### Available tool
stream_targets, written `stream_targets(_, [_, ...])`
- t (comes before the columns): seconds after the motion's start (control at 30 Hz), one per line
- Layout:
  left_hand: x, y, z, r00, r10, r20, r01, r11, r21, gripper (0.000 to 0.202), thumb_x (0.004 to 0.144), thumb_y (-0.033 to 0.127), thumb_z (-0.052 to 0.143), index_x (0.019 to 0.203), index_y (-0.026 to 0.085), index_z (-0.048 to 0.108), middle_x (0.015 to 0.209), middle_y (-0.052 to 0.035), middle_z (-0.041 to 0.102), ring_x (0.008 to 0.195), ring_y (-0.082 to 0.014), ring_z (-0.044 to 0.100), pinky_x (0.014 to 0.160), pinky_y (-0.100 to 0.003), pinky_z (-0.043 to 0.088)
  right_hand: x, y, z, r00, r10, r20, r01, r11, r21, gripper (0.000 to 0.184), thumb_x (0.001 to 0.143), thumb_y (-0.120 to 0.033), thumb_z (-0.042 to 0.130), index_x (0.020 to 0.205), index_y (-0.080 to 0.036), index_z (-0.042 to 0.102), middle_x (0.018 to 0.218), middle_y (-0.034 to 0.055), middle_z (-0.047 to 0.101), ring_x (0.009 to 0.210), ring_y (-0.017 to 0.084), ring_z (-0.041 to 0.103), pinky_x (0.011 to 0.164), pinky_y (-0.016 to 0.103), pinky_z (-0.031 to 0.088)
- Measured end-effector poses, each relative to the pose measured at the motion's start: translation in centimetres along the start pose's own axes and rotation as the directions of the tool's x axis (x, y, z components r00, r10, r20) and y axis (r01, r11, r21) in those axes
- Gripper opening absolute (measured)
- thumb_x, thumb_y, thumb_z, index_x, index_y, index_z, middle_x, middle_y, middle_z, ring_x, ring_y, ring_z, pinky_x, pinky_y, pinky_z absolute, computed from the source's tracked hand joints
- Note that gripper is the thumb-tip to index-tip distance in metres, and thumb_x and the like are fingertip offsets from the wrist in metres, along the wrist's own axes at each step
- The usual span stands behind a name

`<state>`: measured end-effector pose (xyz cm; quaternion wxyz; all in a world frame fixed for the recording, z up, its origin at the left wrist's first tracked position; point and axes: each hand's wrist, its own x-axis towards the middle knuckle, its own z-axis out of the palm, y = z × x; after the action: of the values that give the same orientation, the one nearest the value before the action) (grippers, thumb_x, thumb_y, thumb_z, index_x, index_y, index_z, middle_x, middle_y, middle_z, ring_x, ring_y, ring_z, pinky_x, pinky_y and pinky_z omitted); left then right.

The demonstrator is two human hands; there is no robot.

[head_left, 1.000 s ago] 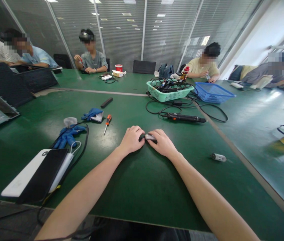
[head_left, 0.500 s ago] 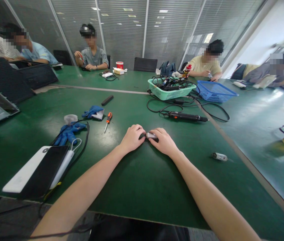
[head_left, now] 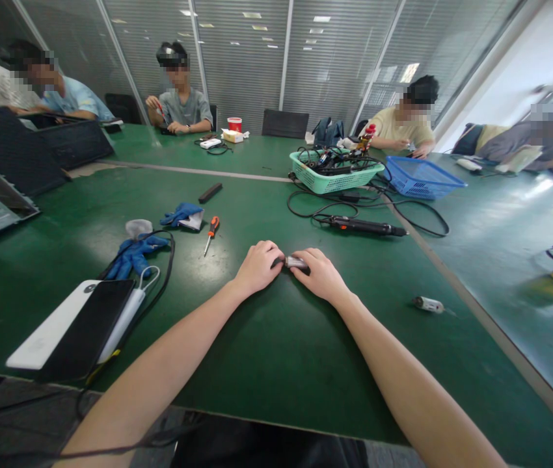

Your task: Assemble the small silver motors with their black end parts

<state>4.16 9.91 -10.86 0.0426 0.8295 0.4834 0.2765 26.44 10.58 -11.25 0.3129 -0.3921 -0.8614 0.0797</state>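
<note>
Near the middle of the table my left hand [head_left: 259, 268] is closed round a dark piece [head_left: 277, 261], mostly hidden by the fingers. Facing it, my right hand [head_left: 323, 275] grips a silver metal cylinder [head_left: 296, 262] between thumb and fingers. The cylinder's left end meets or nearly meets the dark piece; whether they are joined I cannot tell. Off to the right lies a similar small silver cylinder [head_left: 429, 304]. A screwdriver [head_left: 212, 234] with an orange and black handle lies left of my hands.
Blue gloves [head_left: 134, 255], a dark bar [head_left: 211, 192] and a white-and-black slab [head_left: 69, 328] with a cable lie left. Beyond my hands are a corded black power screwdriver [head_left: 367, 226], a filled green basket [head_left: 337, 179] and a blue basket [head_left: 423, 179]. Several people sit around the table.
The view has shifted very slightly. Both hands keep their places and their holds on the dark piece and the silver cylinder.
</note>
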Motion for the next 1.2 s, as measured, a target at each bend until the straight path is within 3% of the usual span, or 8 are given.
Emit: stream_targets(1.2, [-0.13, 0.02, 0.08, 0.995, -0.095, -0.008, 0.096, 0.994, 0.051, 0.010, 0.088, 0.021, 0.060, 0.093, 0.021, 0.068, 0.106, -0.0066, 0.062, 0.105, -0.0236, 0.056, 0.092, -0.041, 0.047, -0.22, 0.34, 0.01, 0.999, 0.036, -0.011, -0.036, 0.999, -0.026, 0.029, 0.092, -0.029, 0.063, 0.119, -0.023, 0.063, 0.111, 0.0090, 0.067, 0.107, 0.028, 0.059, 0.099, 0.042, 0.049])
